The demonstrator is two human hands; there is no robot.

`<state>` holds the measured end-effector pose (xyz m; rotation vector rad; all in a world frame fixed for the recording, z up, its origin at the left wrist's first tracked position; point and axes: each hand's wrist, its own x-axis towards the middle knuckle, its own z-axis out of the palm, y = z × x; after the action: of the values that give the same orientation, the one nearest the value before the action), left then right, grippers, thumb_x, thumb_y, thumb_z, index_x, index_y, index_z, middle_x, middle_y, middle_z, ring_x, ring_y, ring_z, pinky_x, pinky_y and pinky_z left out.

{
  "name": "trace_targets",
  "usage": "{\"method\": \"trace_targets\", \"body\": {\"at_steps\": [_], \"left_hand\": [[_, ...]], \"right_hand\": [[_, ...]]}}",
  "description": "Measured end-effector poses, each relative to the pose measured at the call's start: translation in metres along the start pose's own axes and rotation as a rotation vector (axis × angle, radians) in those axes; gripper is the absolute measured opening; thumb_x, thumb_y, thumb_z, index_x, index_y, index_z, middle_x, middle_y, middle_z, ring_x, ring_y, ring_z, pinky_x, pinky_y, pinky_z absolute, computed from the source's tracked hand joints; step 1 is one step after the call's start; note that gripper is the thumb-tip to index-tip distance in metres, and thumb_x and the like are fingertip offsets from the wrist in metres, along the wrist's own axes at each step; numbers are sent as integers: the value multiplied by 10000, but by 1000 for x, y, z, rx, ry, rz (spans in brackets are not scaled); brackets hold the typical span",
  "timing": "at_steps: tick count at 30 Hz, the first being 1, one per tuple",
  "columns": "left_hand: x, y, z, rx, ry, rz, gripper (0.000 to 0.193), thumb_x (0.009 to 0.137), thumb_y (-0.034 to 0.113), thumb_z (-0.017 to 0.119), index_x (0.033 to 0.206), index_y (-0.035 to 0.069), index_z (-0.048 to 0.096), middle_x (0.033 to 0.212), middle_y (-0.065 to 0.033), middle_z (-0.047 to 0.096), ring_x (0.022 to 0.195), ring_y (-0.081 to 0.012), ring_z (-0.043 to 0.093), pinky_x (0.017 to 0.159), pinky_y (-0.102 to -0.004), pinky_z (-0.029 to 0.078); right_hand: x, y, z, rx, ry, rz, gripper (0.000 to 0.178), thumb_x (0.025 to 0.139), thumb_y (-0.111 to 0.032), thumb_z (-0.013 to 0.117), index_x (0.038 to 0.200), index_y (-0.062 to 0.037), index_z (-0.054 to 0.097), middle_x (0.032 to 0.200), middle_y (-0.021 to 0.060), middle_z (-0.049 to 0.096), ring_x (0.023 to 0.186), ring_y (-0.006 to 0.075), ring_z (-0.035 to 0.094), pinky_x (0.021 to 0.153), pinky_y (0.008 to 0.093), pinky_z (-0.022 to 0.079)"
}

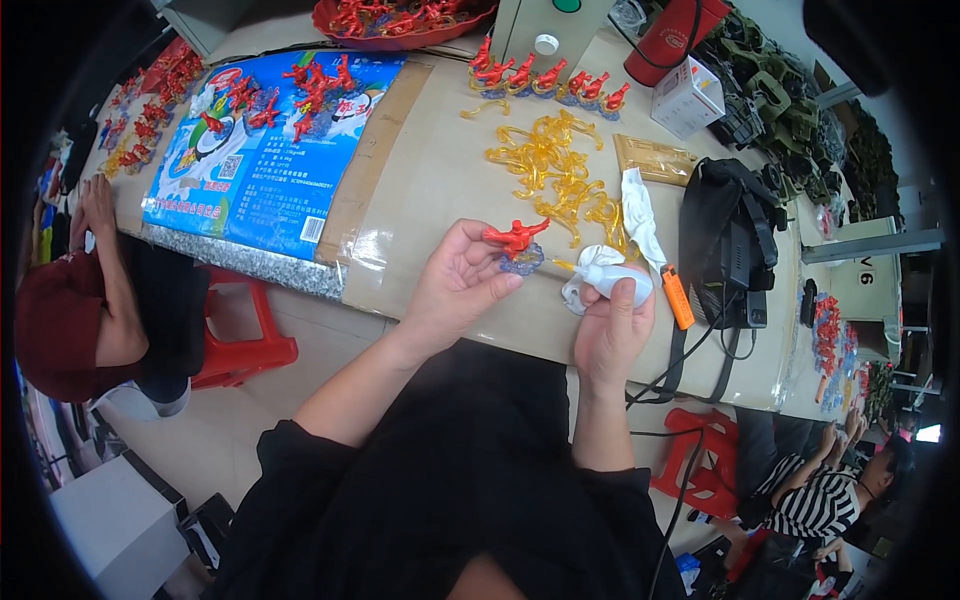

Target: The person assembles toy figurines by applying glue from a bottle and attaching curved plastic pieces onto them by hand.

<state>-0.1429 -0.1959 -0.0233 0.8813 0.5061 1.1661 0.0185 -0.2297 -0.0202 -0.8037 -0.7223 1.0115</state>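
Note:
My left hand (452,285) pinches a small red figurine (516,237) that has its arms spread. Its clear bluish base (522,263) lies near my fingertips. My right hand (610,340) is closed around a white squeeze bottle (618,284), tilted so its thin yellowish nozzle points left at the figurine's base. Whether the nozzle tip touches the base, I cannot tell. A crumpled white tissue (574,296) sits behind the bottle. Just beyond my hands, clear yellow curled pieces (545,160) lie in a loose pile on the table.
Several red figurines (548,78) stand in a row at the back; more lie on a blue printed sheet (270,190) and in a red bowl (405,38). To the right are an orange-handled tool (678,298) and a black bag (720,230) with cables. Other people sit at both sides.

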Motion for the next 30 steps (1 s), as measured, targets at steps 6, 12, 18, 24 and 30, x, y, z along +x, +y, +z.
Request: {"method": "trace_targets", "body": {"at_steps": [6, 12, 18, 24, 30], "left_hand": [[0, 2, 0, -4, -2, 10, 343, 766, -81, 543, 1040, 32, 368, 1073, -109, 508, 1020, -145, 499, 890, -267, 394], [1, 2, -1, 14, -5, 11, 349, 762, -76, 555, 1040, 24, 368, 1058, -107, 505, 1019, -157, 501, 896, -277, 398], [1, 1, -1, 5, 3, 4, 347, 760, -70, 564, 1038, 17, 376, 1050, -105, 506, 1011, -159, 506, 892, -277, 405], [1, 0, -2, 5, -6, -6, 350, 760, -55, 579, 1040, 12, 378, 1048, -103, 504, 1009, -155, 504, 891, -277, 406], [1, 2, -1, 11, 0, -10, 349, 759, -50, 583, 1035, 8, 377, 1040, -102, 504, 1004, -153, 504, 887, -277, 408]], "right_hand": [[0, 0, 1, -15, 22, 17, 209, 858, -179, 513, 971, -18, 442, 839, 77, 514, 665, 130, 470, 612, 262, 388], [1, 0, 3, -20, 4, -9, 200, 876, -197, 484, 965, -20, 461, 854, 76, 523, 664, 121, 443, 605, 249, 371], [1, 0, 3, -16, 13, -7, 197, 877, -197, 483, 960, -20, 466, 856, 74, 534, 670, 117, 449, 595, 251, 372], [1, 1, 2, -24, 15, -10, 196, 878, -198, 481, 954, -18, 470, 849, 73, 535, 664, 114, 448, 594, 248, 371], [1, 0, 4, -26, 24, -9, 205, 875, -207, 488, 950, -17, 474, 844, 70, 536, 660, 111, 446, 591, 246, 370]]}}
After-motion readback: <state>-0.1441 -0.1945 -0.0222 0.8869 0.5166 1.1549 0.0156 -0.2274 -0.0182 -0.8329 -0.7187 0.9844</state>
